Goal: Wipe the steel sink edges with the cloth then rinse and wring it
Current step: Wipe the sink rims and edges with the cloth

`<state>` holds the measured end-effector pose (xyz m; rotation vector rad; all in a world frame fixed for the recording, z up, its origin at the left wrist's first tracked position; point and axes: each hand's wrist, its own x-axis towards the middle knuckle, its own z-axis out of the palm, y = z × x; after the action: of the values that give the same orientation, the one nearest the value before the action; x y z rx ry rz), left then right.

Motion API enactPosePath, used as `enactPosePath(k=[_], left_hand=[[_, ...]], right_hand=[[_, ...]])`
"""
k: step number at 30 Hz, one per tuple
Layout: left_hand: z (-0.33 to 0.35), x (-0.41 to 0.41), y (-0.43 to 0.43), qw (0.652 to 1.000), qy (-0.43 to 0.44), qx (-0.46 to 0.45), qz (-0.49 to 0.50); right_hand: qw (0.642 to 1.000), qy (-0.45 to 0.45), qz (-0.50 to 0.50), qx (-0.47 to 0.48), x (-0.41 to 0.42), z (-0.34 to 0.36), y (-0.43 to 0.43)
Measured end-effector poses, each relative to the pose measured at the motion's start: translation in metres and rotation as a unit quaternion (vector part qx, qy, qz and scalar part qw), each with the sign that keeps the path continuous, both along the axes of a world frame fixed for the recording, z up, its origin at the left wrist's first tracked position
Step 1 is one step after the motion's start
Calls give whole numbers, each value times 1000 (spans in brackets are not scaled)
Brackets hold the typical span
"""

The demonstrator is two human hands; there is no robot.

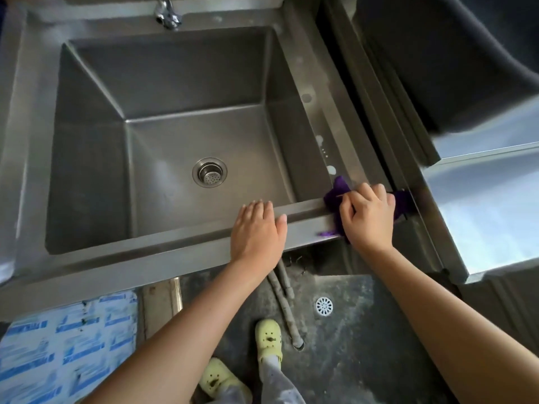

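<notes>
While the right hand [369,217] has its fingers curled over the purple cloth [338,193], it's pressing it onto the front-right corner of the steel sink [131,266], roughly 4 o'clock from the drain strainer [209,172]. Bits of cloth poke out on both sides of the hand, and a scrap hangs over the front lip. The left hand [256,228] holds nothing. It lies flat on the front rim at about 5 o'clock, fingers straight, tips just over the inner edge, close to the cloth but not touching it. A few white spots [331,170] sit on the right rim just at 12 o'clock from the cloth. The tap [167,14] is at 12 o'clock of the basin. Down on the floor there's a round floor drain [324,306], two grey hoses [284,304] and pale yellow clogs [268,339].
</notes>
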<state>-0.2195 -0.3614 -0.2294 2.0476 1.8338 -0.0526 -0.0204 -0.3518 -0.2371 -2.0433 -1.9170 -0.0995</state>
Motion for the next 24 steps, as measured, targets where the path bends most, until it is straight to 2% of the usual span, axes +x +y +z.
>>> enactPosePath(k=[3, 7, 14, 19, 24], left_hand=[[-1, 19, 5, 1000, -8, 1, -23], [-4, 25, 5, 999, 28, 23, -25], [-4, 28, 6, 999, 43, 25, -19], [-4, 26, 6, 998, 40, 44, -25], [-8, 23, 5, 998, 32, 39, -35]], right_hand=[[999, -13, -35, -9, -3, -1, -2], [997, -15, -57, -42, -5, 0, -3], [994, -24, 5, -107, 7, 3, 31], [993, -49, 42, -101, 10, -1, 60], [992, -54, 30, -107, 3, 0, 84]])
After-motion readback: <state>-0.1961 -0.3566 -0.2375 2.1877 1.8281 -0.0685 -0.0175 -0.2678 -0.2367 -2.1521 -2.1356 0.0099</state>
